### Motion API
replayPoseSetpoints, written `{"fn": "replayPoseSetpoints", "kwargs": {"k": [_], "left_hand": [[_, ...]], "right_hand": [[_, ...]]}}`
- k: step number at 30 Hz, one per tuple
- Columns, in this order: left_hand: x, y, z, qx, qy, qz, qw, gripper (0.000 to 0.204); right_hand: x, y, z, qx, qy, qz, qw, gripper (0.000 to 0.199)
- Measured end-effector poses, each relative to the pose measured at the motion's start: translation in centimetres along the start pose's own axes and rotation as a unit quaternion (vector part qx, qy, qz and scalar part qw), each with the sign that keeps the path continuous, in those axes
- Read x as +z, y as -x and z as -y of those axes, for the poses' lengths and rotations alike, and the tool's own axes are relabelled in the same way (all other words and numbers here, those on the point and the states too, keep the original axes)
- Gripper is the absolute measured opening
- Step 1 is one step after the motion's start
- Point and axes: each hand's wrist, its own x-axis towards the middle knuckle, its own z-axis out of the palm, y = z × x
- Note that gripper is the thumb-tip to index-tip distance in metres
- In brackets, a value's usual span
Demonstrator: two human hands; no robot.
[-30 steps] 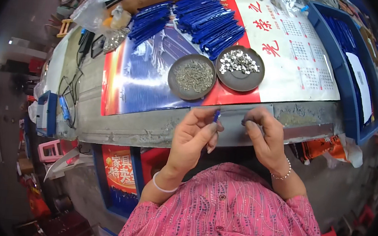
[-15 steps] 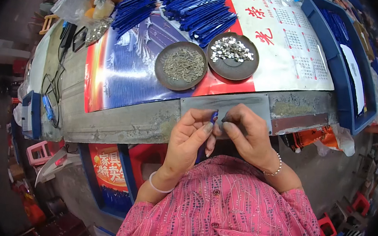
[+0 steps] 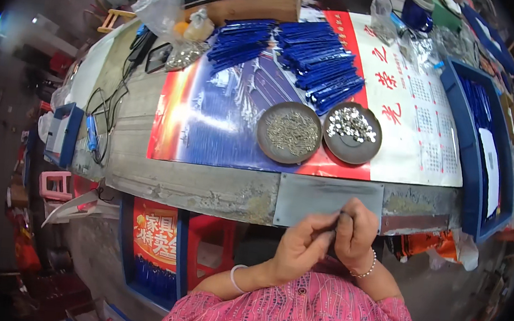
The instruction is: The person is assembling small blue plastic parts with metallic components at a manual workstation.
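My left hand [image 3: 304, 247] and my right hand [image 3: 356, 233] meet in front of my body at the table's near edge, fingertips touching. Both are closed in a pinch. In my left fingers is the slim blue piece shown a moment earlier, now hidden by the hands. Whatever my right fingers pinch is too small and covered to make out. Just beyond the hands lies a flat grey metal plate [image 3: 303, 193]. Farther off stand two round dark dishes: the left dish [image 3: 265, 151] holds small metal pins or screws, the right dish [image 3: 345, 153] shiny round bits.
Piles of slim blue pieces [image 3: 319, 58] lie on a printed poster [image 3: 209, 137]. A blue crate [image 3: 470, 162] stands at the right, another blue crate [image 3: 182, 258] below the table. Plastic bags [image 3: 187, 55] and a cable [image 3: 113, 109] are at the left.
My view has tilted up and turned, so the table sits lower and farther right in it. My hands have drawn closer together, and the blue piece in my left fingers has gone from sight.
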Motion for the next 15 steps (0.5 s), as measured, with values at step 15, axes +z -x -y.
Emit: {"fn": "replayPoseSetpoints", "kwargs": {"k": [15], "left_hand": [[0.7,0.5,2.3,0.154,-0.004,-0.028,0.988,0.029]], "right_hand": [[0.3,0.2,-0.1,-0.084,0.025,-0.028,0.996,0.018]]}}
